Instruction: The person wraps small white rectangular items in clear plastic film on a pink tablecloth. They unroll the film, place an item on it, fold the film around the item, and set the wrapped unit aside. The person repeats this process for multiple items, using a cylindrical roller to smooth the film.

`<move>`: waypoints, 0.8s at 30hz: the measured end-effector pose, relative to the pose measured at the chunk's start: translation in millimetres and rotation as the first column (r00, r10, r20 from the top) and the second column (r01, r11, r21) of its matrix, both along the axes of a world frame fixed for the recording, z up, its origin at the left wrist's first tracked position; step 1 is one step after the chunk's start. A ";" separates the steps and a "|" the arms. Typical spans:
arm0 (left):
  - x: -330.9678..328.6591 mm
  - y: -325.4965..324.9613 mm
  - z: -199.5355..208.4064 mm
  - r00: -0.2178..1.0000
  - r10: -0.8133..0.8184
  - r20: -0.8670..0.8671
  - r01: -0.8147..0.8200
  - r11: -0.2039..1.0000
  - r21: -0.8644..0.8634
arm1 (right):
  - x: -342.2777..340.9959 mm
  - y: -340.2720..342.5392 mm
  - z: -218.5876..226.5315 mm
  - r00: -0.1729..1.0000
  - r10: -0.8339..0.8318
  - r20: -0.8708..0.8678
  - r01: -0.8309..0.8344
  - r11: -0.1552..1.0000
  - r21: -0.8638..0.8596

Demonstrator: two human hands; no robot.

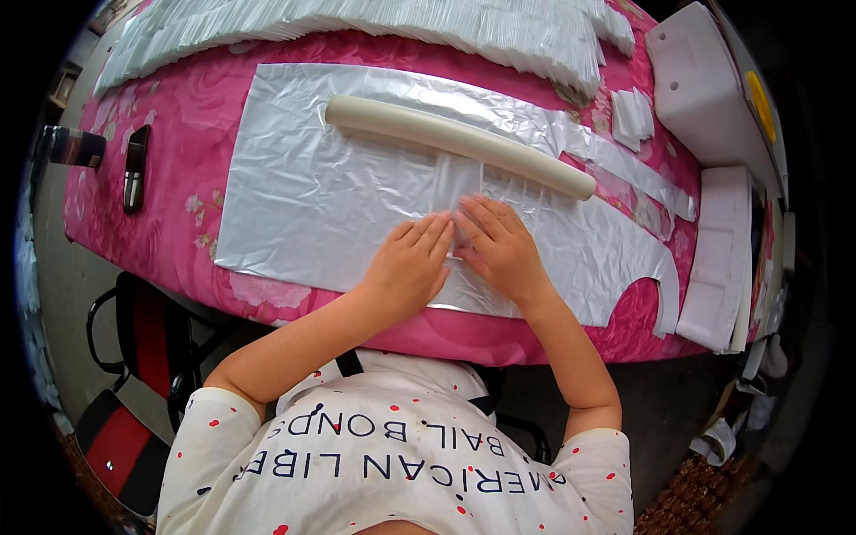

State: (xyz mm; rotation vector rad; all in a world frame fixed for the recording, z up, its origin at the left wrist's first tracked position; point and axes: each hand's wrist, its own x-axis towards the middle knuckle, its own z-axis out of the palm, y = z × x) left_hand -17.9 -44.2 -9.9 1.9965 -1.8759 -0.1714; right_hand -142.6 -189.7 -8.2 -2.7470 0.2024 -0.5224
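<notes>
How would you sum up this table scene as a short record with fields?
Left hand: on the translucent plastic strip; grip unclear
Right hand: beside the left, at the same strip; grip unclear
Under the hands: silvery plastic sheet
On the sheet: long pale tube, slanting, beyond the hands
Far edge: rows of white folded pieces
Left side: black object, dark container
Right side: white box
Table cover: pink floral cloth

The pale roll [459, 140] bars forward passage; leftward is free.
</notes>
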 end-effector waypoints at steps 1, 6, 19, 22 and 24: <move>-0.1 -1.0 -1.2 1.000 0.021 0.003 -0.021 1.000 -0.024 | 2.6 -4.1 0.8 0.999 0.036 -0.030 -0.035 0.999 0.035; 1.6 -7.2 -9.4 0.991 0.045 0.129 -0.034 0.995 -0.089 | 9.1 -19.9 3.8 0.992 0.114 -0.046 -0.108 0.987 0.116; 7.5 41.9 2.7 0.954 -0.278 -0.109 0.260 0.953 -0.157 | -26.7 26.7 2.0 0.981 0.179 0.068 -0.184 0.981 0.064; 7.0 45.2 5.9 0.954 -0.263 -0.141 0.247 0.961 -0.122 | -33.5 36.1 2.7 0.986 0.149 0.073 -0.157 0.981 0.113; 6.7 44.9 2.1 0.954 -0.255 -0.157 0.236 0.963 -0.129 | -34.9 36.9 2.2 0.991 0.111 0.078 -0.124 0.975 0.185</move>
